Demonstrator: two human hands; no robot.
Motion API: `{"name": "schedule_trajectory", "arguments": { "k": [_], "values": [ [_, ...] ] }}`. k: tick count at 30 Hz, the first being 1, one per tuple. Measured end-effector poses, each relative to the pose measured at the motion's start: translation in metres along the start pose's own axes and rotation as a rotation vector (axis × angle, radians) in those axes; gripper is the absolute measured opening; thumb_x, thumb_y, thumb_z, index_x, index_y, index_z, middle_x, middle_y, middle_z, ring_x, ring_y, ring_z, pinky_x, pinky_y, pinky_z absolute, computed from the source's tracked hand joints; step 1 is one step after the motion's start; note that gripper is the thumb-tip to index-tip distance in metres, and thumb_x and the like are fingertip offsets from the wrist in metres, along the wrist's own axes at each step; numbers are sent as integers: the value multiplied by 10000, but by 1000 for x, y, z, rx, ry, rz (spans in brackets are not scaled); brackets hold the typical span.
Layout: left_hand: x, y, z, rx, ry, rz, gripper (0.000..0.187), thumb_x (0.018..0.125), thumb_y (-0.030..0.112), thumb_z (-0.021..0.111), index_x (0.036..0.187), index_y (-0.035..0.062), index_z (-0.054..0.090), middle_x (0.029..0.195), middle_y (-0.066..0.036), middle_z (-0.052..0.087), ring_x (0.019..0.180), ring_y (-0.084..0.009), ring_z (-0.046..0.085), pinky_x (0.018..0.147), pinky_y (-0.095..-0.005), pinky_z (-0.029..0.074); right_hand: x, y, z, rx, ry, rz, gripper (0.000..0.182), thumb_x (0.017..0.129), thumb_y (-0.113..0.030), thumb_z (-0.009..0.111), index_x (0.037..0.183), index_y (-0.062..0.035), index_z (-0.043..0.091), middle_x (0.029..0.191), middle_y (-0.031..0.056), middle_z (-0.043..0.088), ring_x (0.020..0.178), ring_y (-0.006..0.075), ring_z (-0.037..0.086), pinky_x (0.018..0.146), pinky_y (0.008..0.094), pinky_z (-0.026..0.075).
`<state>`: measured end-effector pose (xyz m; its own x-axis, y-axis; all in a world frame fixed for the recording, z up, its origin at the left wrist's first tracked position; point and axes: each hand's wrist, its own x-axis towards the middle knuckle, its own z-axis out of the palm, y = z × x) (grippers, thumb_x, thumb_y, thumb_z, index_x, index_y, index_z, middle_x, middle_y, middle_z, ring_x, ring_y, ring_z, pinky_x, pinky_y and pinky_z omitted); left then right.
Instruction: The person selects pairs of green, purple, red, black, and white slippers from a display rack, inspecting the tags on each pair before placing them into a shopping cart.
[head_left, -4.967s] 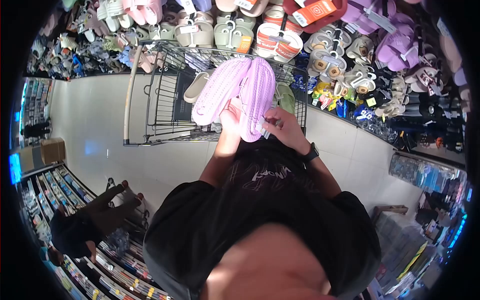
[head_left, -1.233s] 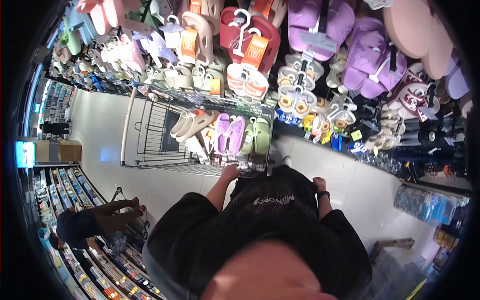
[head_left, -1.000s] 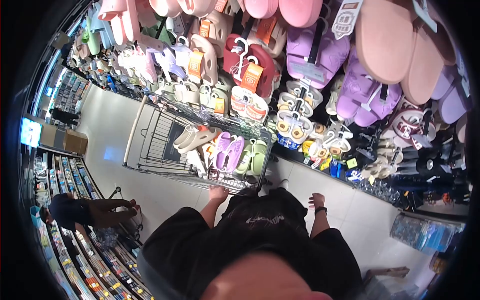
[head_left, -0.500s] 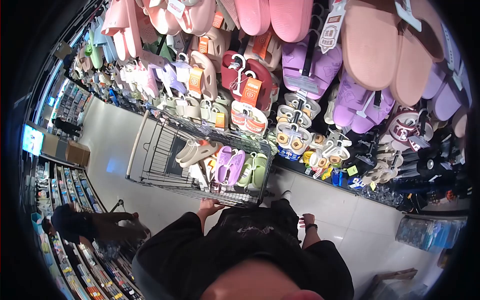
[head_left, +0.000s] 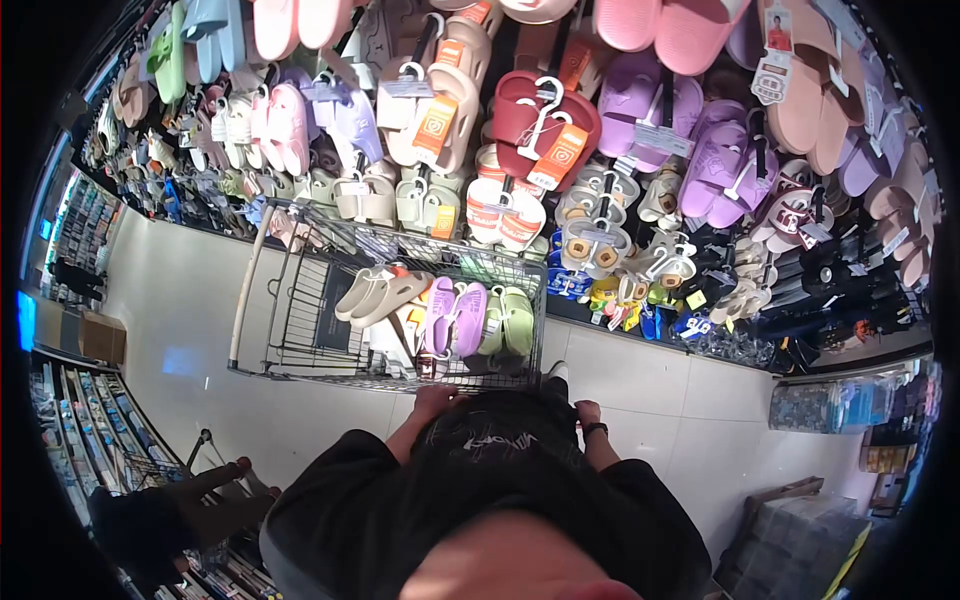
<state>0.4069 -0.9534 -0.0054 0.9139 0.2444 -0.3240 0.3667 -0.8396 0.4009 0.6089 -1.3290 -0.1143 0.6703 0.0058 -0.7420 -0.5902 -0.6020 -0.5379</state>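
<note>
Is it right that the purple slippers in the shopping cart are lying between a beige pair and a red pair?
Not quite. In the head view the purple slippers in the shopping cart lie between the beige pair and a green pair, not a red one. The red pairs hang on the wall display.

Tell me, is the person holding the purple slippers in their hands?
No, the purple slippers lie in the shopping cart beside the green slippers, apart from both hands.
</note>
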Motion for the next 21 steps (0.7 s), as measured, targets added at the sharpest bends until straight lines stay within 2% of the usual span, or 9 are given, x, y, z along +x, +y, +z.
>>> {"name": "schedule_trajectory", "arguments": {
  "k": [1,4,5,8,12,13,17,20,21],
  "values": [
    [-1,-7,1,-18,2,8,500,844,646,508,828,182,695,744,-95,678,755,-314,671,640,-462,494,-11,-3,10,18,11,32,342,744,-193,570,995,-6,708,897,139,697,747,256,682,599,385,589],
    [-6,-23,-6,-26,-19,5,495,846,639,512,832,179,692,758,-103,676,767,-317,668,649,-458,494,3,25,37,-211,-40,-189,337,740,-181,566,989,-4,709,898,150,696,763,268,682,622,394,588],
    [-8,-32,-6,-23,-18,14,491,847,639,512,846,183,694,761,-103,676,770,-315,668,652,-458,494,0,25,47,-249,-14,-118,196,792,-162,563,863,-36,696,827,92,675,688,230,674,559,340,577],
    [-17,-56,-9,-9,35,9,475,828,637,542,862,195,713,760,-85,679,742,-285,669,647,-438,491,-5,21,62,-249,12,-71,190,796,-157,562,854,-39,700,847,91,680,695,229,678,564,347,579],
    [-30,-88,-22,-27,-39,-43,476,848,647,501,929,234,725,803,-76,699,792,-286,673,686,-428,502,-32,-1,69,-108,97,-13,210,776,-187,593,855,-28,705,826,113,693,688,227,675,568,353,574],
    [-28,-99,-22,-9,-106,-100,486,820,668,522,907,243,739,800,-63,705,807,-269,676,703,-413,507,-8,13,71,-185,36,-116,234,765,-198,608,887,-29,714,817,118,698,696,230,674,569,364,570],
    [-53,-113,-64,-17,-71,-181,493,756,700,570,906,271,760,807,-53,711,819,-261,679,747,-389,523,-42,-23,72,-106,40,-63,306,743,-174,576,963,-12,714,855,153,706,731,274,684,614,393,574],
    [-62,-123,-88,-22,-87,-296,532,713,696,624,915,224,766,848,-55,723,860,-245,683,787,-348,529,-55,-43,69,-89,31,-34,309,753,-169,577,986,-15,709,897,153,705,744,277,686,600,401,582],
    [-62,-131,-92,-59,-133,-355,575,687,693,650,928,183,764,919,-82,721,946,-257,665,893,-376,487,-50,-44,70,-114,19,-17,308,756,-170,579,989,-16,707,911,153,704,748,278,686,597,403,584]
  ]
}}
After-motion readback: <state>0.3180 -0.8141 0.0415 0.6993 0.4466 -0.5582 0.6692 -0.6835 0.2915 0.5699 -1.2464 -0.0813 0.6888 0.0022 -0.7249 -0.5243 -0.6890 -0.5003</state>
